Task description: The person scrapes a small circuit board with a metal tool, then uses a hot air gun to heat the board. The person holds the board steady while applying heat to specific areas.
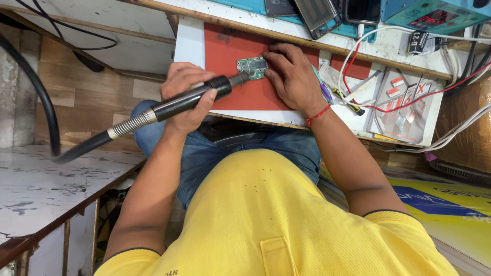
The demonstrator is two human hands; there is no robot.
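A small green circuit board (251, 67) lies on a red mat (230, 48) on the white workbench. My left hand (185, 97) grips a black hot-air wand (174, 106) with a metal spring collar and a thick hose; its metal nozzle points at the board's left edge. My right hand (291, 76) rests on the mat with its fingers pressing the board's right side. A red thread is tied around my right wrist.
Red and white wires (358, 76), a small screwdriver (348, 102) and packets of small parts (404, 107) lie right of the mat. Phones (317, 15) and a blue station with a red display (434, 18) sit at the far edge. A marble ledge (46, 179) is at left.
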